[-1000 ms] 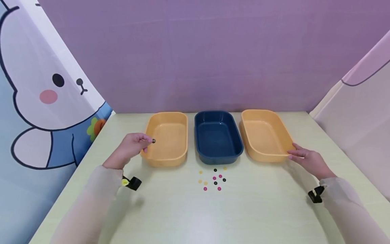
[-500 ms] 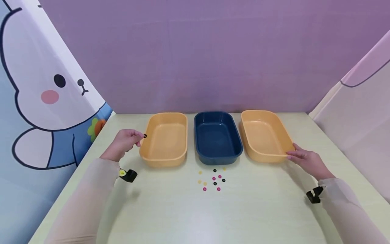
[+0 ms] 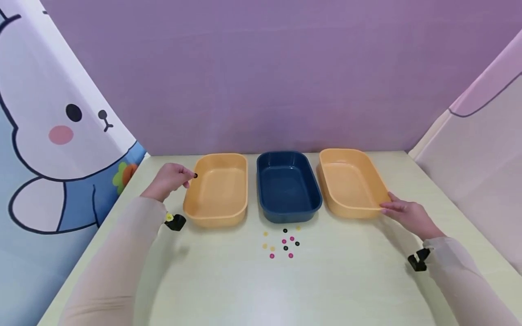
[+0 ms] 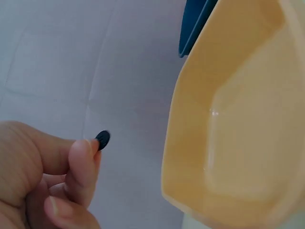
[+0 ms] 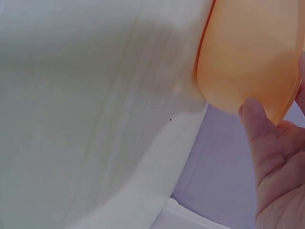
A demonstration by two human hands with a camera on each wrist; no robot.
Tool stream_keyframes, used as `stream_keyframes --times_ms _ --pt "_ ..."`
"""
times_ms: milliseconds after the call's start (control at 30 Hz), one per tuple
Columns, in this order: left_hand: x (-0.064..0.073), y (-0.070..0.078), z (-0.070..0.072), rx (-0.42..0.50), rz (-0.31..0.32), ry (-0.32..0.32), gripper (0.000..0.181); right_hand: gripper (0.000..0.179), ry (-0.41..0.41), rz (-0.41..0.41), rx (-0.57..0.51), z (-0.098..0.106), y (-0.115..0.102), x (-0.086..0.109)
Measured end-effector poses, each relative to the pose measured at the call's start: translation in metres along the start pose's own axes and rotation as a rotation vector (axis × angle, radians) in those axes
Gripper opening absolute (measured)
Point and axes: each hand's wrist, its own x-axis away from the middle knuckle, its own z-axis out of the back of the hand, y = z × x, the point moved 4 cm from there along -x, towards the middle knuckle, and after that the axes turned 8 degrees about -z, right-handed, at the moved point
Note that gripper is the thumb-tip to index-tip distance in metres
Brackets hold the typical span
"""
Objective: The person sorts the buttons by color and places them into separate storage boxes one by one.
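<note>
Between thumb and forefinger, my left hand pinches a small black button. It is held up by the left side of the left yellow tray, overlapping the rim in the head view. My right hand grips the near right corner of the right yellow tray, its thumb against the outer wall. Between these two stands a dark blue tray. In front of the blue tray lie several small buttons: a black button, a pink button and a yellow button among them.
All three trays stand in a row at the back of the pale table. Behind them rises a purple cloth. A cloth with a cartoon figure hangs at the left, and a pale cloth at the right.
The left hand, with the black button, has drawn back from over the left tray toward its left rim and slightly farther away. The right hand keeps its grip on the right tray.
</note>
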Motion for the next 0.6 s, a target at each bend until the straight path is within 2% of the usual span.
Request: stream_keyframes --times_ms 133,333,500,600 --pt "-0.003 0.010 -0.001 -0.012 -0.018 0.030 0.030 0.034 0.036 0.037 0.016 0.001 -0.002 0.002" --pt "-0.006 0.017 -0.004 -0.031 -0.048 0.027 0.026 0.031 0.055 0.054 0.027 0.000 -0.004 0.003" --pt "-0.009 0.020 -0.007 -0.058 -0.080 0.034 0.026 0.032 0.042 0.037 0.021 -0.001 -0.002 0.003" --pt "-0.012 0.018 -0.010 -0.054 -0.084 0.077 0.026 0.033 0.027 0.014 0.015 0.000 0.000 0.003"
